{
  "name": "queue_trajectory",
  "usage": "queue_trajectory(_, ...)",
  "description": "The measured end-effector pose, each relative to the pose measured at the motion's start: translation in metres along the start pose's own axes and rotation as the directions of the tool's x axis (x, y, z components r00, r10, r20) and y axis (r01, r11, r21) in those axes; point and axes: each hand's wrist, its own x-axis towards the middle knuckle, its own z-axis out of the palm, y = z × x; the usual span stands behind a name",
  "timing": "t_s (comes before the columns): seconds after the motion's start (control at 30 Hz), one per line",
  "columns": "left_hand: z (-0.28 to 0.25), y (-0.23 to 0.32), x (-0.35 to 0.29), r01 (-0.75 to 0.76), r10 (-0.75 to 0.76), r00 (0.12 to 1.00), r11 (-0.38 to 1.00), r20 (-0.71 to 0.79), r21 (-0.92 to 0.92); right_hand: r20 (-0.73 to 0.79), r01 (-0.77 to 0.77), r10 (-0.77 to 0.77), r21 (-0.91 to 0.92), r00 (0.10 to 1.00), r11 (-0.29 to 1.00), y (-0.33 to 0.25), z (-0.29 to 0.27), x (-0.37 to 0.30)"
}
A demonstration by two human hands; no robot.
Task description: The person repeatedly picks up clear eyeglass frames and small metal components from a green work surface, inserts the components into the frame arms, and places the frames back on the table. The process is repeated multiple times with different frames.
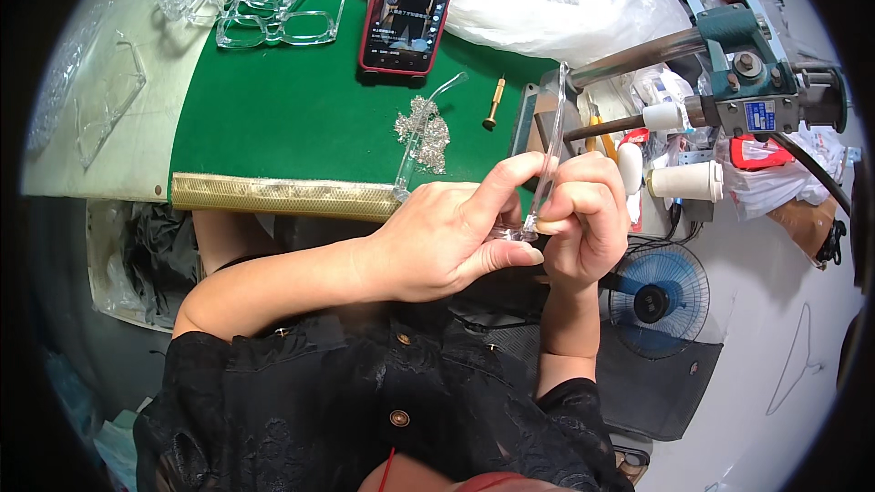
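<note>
Both hands are closed on a clear plastic eyeglass frame just past the table's front edge. My left hand (437, 239) pinches its front between thumb and fingers, hiding most of it. One clear temple arm (554, 132) points up and away from between the hands. My right hand (588, 219) grips near the hinge at its lower end, with the fingers curled. Another clear temple arm (411, 150) runs from behind my left hand across a pile of tiny metal screws (436, 144). A small screwdriver with a yellowish handle (495, 104) lies right of the pile.
A red-cased phone (410, 14) stands at the back of the green mat (273, 109). Several clear eyeglass frames (278, 29) lie back left. A gold perforated strip (283, 196) lines the front edge. A metal press (743, 68) and a blue fan (658, 301) stand right.
</note>
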Motion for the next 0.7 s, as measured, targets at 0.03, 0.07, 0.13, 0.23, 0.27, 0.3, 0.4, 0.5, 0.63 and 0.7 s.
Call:
queue_trajectory(0.03, 0.0002, -0.0007, -0.0001, -0.004, 0.004, 1.0, 1.0, -0.004, -0.003, -0.001, -0.006, 0.006, 0.01, 1.0, 1.0, -0.0003, 0.0004, 0.0005)
queue_trajectory(0.07, 0.0004, -0.0014, 0.0, -0.008, 0.008, 1.0, 1.0, -0.007, -0.005, -0.002, -0.011, 0.011, 0.016, 1.0, 1.0, -0.0004, 0.0008, 0.0005)
queue_trajectory(0.13, 0.0004, -0.0025, -0.0003, -0.011, 0.011, 1.0, 1.0, -0.01, -0.007, -0.005, -0.023, 0.023, 0.03, 1.0, 0.999, -0.0004, 0.0014, 0.0002)
queue_trajectory(0.23, 0.0003, -0.0025, -0.0008, -0.001, 0.001, 1.0, 1.0, -0.004, -0.023, 0.007, -0.024, 0.023, 0.058, 1.0, 0.998, 0.0015, 0.0001, -0.0001)
queue_trajectory(0.27, 0.0004, -0.0026, -0.0007, 0.003, -0.003, 1.0, 1.0, 0.0, -0.03, 0.01, -0.03, 0.029, 0.06, 1.0, 0.998, 0.0018, -0.0003, -0.0003)
queue_trajectory(0.3, 0.0003, -0.002, -0.0007, 0.01, -0.01, 1.0, 0.999, 0.005, -0.037, 0.014, -0.035, 0.034, 0.061, 0.999, 0.997, 0.0019, -0.0007, -0.0005)
queue_trajectory(0.4, -0.0006, 0.0007, -0.0005, 0.029, -0.028, 1.0, 0.998, 0.013, -0.06, -0.009, -0.035, 0.036, 0.083, 0.999, 0.996, 0.0027, 0.0014, -0.0005)
queue_trajectory(0.5, -0.0015, 0.0019, 0.0006, 0.033, -0.032, 0.999, 0.997, 0.014, -0.068, -0.04, -0.039, 0.043, 0.089, 0.998, 0.995, 0.0033, 0.0031, -0.0027)
queue_trajectory(0.63, -0.0008, 0.0003, 0.0, 0.003, -0.003, 1.0, 1.0, -0.014, -0.028, -0.057, -0.058, 0.063, 0.075, 0.996, 0.995, 0.0018, 0.0038, -0.0039)
queue_trajectory(0.7, -0.0004, -0.0015, -0.0011, -0.017, 0.017, 0.999, 1.0, -0.033, -0.004, -0.063, -0.076, 0.08, 0.067, 0.995, 0.995, 0.0007, 0.0049, -0.0039)
